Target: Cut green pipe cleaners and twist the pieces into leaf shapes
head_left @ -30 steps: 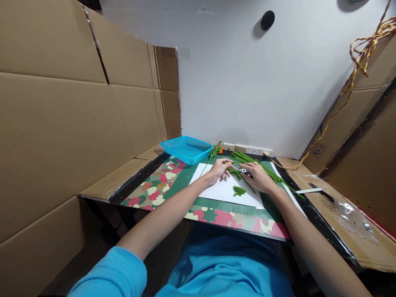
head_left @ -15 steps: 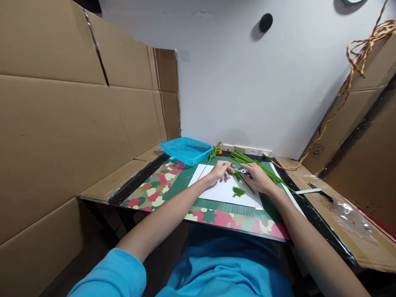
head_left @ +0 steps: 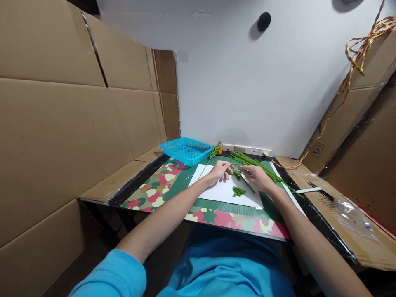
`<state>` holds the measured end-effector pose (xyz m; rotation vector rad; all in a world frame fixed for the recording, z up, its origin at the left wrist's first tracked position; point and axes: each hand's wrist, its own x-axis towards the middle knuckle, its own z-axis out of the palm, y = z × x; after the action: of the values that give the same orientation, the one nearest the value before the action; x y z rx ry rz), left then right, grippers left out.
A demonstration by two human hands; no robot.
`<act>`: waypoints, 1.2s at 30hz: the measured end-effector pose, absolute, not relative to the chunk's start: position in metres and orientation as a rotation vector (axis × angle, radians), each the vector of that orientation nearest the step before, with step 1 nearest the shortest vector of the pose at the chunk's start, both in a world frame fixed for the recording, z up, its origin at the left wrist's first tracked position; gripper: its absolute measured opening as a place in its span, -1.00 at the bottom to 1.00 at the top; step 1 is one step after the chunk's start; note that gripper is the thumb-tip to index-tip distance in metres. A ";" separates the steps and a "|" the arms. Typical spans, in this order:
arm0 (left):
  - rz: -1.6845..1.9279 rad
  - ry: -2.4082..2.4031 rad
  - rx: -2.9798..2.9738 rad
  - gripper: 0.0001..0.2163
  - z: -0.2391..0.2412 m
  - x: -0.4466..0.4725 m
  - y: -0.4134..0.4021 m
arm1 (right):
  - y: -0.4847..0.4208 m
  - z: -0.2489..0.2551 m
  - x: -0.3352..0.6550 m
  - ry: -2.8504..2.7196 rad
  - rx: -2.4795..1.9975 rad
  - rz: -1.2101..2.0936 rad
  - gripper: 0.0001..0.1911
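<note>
My left hand point(head_left: 221, 170) is pinched closed over the white paper, holding a green chenille stem point(head_left: 235, 164) that bridges toward the other hand. My right hand point(head_left: 254, 175) is curled closed just across from it. A bit of grey metal point(head_left: 236, 168) shows at its fingertips, most of the tool being hidden by the hand. Below the hands lie short green pieces point(head_left: 237, 175) and a straight stem point(head_left: 249, 185). Closer to me, a small bundle of folded green pieces point(head_left: 239, 191) rests on the white paper point(head_left: 213, 194).
A blue plastic basket point(head_left: 187, 152) stands at the back left. Beside it lies a green stem with orange blooms point(head_left: 219, 151). Long green chenille stems point(head_left: 262, 167) lie behind my right hand. Farther right are a white strip point(head_left: 308, 190), a black pen-like tool point(head_left: 323, 194) and a clear bag point(head_left: 355, 220).
My right hand has turned slightly, and the black-handled metal tool that showed in it is now mostly out of sight. My left hand stays in place.
</note>
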<state>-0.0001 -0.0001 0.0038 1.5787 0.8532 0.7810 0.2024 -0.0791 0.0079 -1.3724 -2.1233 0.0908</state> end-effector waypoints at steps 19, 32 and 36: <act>0.744 0.762 1.684 -0.79 -0.005 -0.001 0.003 | -0.084 0.012 0.196 -2.162 -1.217 0.214 -0.69; 0.824 0.795 1.612 -0.80 0.000 0.002 -0.003 | -0.094 0.026 0.184 -1.971 -1.120 0.467 -0.60; 0.778 0.775 1.601 -0.75 -0.002 0.001 -0.002 | -0.090 0.025 0.187 -1.890 -1.107 0.494 -0.55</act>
<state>0.0013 -0.0018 -0.0020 1.6006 0.7753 0.7780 0.1868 -0.0898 0.0246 -1.1071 -1.8903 0.4944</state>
